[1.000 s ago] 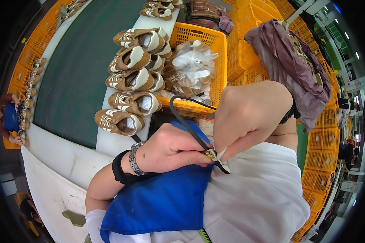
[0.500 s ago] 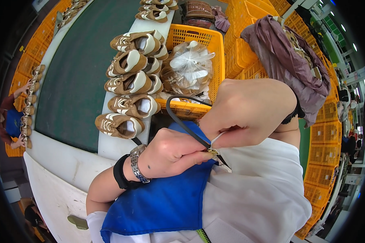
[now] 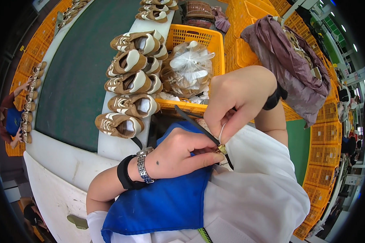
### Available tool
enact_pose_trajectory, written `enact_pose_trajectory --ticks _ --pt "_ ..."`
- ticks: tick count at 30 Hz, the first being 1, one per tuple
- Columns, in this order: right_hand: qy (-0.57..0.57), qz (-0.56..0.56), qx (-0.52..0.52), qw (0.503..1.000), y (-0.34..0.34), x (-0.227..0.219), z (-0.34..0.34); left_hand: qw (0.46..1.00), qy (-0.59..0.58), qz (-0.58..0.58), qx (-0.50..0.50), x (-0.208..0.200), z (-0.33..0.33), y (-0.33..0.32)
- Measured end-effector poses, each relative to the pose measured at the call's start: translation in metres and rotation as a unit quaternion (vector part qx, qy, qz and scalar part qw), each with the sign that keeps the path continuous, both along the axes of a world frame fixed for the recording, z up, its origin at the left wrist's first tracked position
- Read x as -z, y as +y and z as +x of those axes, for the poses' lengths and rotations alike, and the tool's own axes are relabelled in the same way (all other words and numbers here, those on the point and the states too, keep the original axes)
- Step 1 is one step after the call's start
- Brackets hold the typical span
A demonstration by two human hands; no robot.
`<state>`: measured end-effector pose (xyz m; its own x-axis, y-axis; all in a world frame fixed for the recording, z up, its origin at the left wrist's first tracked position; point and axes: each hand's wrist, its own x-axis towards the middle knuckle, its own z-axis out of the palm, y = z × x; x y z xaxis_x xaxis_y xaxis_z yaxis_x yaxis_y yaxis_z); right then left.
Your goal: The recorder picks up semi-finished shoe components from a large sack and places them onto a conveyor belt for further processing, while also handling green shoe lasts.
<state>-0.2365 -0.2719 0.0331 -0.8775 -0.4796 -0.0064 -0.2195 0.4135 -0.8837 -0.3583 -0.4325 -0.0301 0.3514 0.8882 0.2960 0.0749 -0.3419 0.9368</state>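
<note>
Uncurled now, the black cord [image 3: 190,118] juts straight! Left hand [image 3: 178,156] pinches a small gold piece [image 3: 222,149] this side of the orange crate's [image 3: 220,52] near edge; right hand [image 3: 241,99] pinches white thread [image 3: 221,132].

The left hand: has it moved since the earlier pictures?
Yes, slightly: the left hand has shifted toward the person's right, judged against the yellow crate.

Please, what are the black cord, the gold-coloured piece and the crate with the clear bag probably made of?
Black cord: matte, probably rubber or plastic, from its smooth dark surface.
Gold-coloured piece: shiny, perhaps metal, since it glints; too small to be sure.
Crate: semi-glossy orange, most likely moulded plastic, judging by its regular slotted walls.
</note>
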Motion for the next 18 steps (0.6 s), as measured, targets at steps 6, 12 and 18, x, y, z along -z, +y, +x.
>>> enact_pose_trajectory --ticks 6,12,18 --pt "-0.077 -0.057 0.008 0.995 0.020 0.009 -0.012 0.991 0.044 -0.102 0.079 0.007 -0.002 0.007" --pt "0.065 -0.083 0.322 0.941 0.085 -0.028 -0.063 0.963 0.094 -0.231 0.105 0.072 -0.041 0.031" --pt "0.365 0.290 0.436 0.769 0.135 -0.040 -0.184 0.895 0.334 -0.161 -0.247 0.113 -0.119 -0.034"
